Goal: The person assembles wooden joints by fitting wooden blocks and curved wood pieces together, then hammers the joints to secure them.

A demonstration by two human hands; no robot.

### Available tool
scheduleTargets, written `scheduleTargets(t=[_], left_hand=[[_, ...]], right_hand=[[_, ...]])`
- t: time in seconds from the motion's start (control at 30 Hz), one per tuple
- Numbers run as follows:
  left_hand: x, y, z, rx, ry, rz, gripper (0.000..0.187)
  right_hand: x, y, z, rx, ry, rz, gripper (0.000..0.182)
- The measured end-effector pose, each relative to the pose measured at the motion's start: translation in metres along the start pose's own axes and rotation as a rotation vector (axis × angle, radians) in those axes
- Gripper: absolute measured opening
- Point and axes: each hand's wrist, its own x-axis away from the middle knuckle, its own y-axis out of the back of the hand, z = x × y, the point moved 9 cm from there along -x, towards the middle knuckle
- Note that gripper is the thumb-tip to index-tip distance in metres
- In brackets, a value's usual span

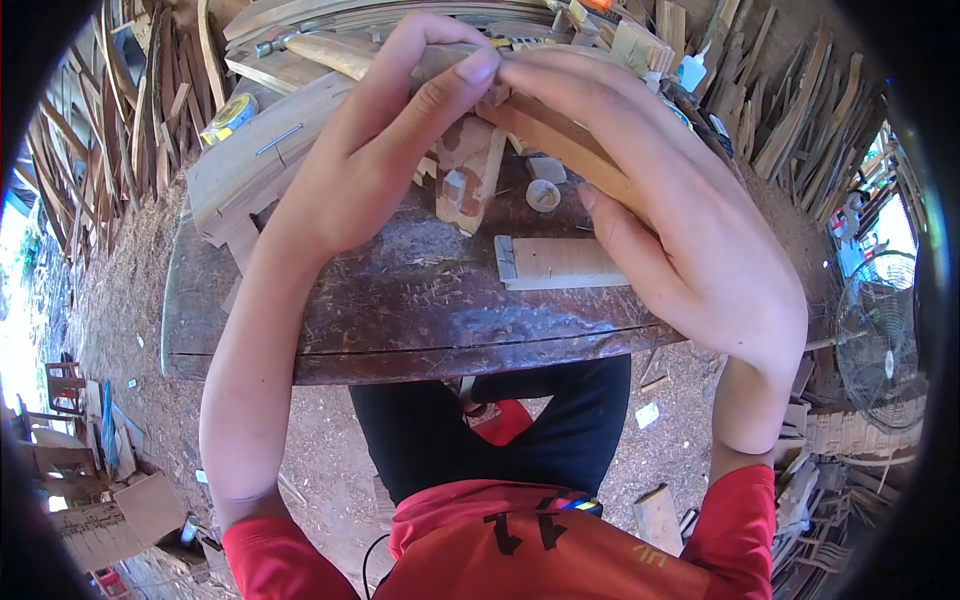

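My left hand is closed above the far part of the workbench, its thumb and fingers pressed together on something mostly hidden. My right hand wraps around a narrow wooden strip, with the thumb below it and the fingers along its upper side. Both hands' fingertips meet near the strip's far end. Under them lies a small wooden board. Beside it are a round, pale cup-like piece and, close to my right thumb, a flat light board.
A planed board with nails on it and a yellow tape measure are at the left. A hammer and a white bottle lie at the back. Wood strips lean around, and a fan stands right.
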Motion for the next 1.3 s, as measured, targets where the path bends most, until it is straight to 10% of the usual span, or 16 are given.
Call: scheduleTargets(t=[0.67,0.73,1.13,1.2,1.3], left_hand=[[0.002,-0.006,-0.001,0.257,0.060,-0.040,0.067],[-0.003,-0.005,0.002,0.315,0.025,0.111,0.091],[0.047,0.011,0.005,0.211,0.221,-0.262,0.065],[0.058,0.011,0.017,0.399,0.164,-0.295,0.065],[0.060,0.000,-0.009,-0.112,-0.094,-0.237,0.075]], right_hand=[[-0.003,-0.003,0.006,-0.036,-0.098,0.064,0.072],[-0.003,-0.003,0.007,-0.031,-0.098,0.063,0.073],[-0.001,-0.004,0.016,-0.069,-0.108,0.019,0.079],[-0.001,-0.005,0.017,-0.062,-0.110,0.014,0.080],[-0.001,-0.007,0.018,-0.073,-0.114,0.015,0.079]])
